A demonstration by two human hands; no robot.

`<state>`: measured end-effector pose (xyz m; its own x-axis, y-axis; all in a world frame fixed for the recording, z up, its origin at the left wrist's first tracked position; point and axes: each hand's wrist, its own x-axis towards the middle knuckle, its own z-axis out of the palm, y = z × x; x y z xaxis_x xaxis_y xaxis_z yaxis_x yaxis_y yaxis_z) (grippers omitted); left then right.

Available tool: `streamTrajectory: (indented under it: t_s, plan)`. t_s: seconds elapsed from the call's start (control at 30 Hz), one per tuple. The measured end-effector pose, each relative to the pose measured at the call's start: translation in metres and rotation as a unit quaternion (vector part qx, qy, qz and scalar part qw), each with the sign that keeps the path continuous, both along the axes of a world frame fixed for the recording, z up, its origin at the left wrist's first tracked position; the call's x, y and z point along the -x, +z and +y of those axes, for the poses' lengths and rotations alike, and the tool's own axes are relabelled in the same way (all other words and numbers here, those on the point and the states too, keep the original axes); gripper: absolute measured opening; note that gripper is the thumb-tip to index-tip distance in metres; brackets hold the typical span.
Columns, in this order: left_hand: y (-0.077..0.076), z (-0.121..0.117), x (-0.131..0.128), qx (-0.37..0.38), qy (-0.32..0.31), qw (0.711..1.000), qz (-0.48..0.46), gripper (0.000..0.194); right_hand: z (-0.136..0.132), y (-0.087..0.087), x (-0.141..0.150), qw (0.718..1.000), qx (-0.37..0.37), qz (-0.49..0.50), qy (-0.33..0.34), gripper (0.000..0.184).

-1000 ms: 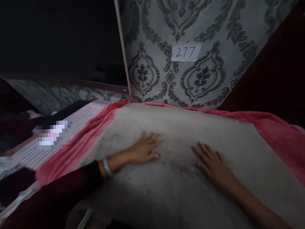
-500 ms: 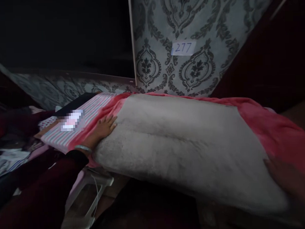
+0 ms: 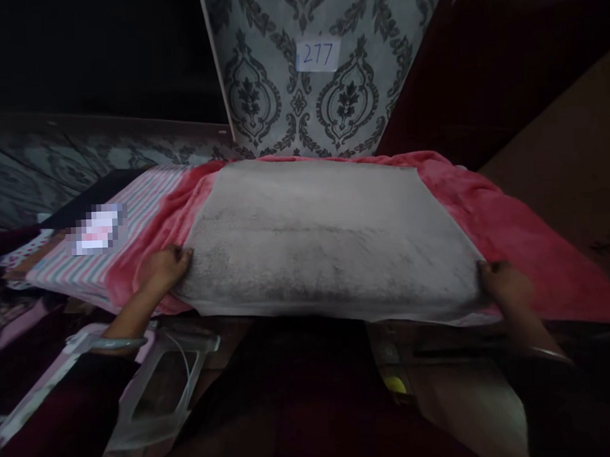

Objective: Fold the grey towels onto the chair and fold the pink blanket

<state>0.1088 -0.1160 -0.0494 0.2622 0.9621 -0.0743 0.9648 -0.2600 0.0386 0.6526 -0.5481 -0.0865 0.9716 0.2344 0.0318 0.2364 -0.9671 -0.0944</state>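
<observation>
Left of your left hand (image 3: 162, 270) lay a striped cloth (image 3: 146, 187); that hand seemed to pinch the left edge of the grey cloth (image 3: 310, 235) near its front corner. Between your hands, over a pink blanket (image 3: 530, 247), the grey cloth probably needed an even, gentle pull to lie flat. Its long axis ran from hand to hand, its near edge facing you. Your right hand (image 3: 510, 285) appeared to pinch its right edge.

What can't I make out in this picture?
All in the head view:
Pixelated patch on the striped fabric: mosaic hides what's there.
Left hand and right hand: too dark to confirm a pinch on the gray cloth.
Dark screen: cut off by top and left edges.
Yellow object: too small and dim.
</observation>
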Motion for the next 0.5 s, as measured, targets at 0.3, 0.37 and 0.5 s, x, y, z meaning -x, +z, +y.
streamTrajectory:
  t_s: [0.3, 0.37, 0.5]
  plan:
    - [-0.002, -0.015, -0.002, -0.047, 0.071, 0.996, 0.0, 0.051, 0.006, 0.012, 0.021, 0.993, -0.065, 0.035, -0.095, 0.057]
    - [-0.003, -0.015, 0.0, -0.046, 0.073, 0.996, 0.008, 0.05, 0.006, 0.011, 0.023, 0.992, -0.066, 0.033, -0.101, 0.056]
    - [-0.004, -0.016, 0.003, -0.036, 0.072, 0.996, 0.024, 0.052, 0.005, 0.002, 0.022, 0.993, -0.056, 0.011, -0.105, 0.055]
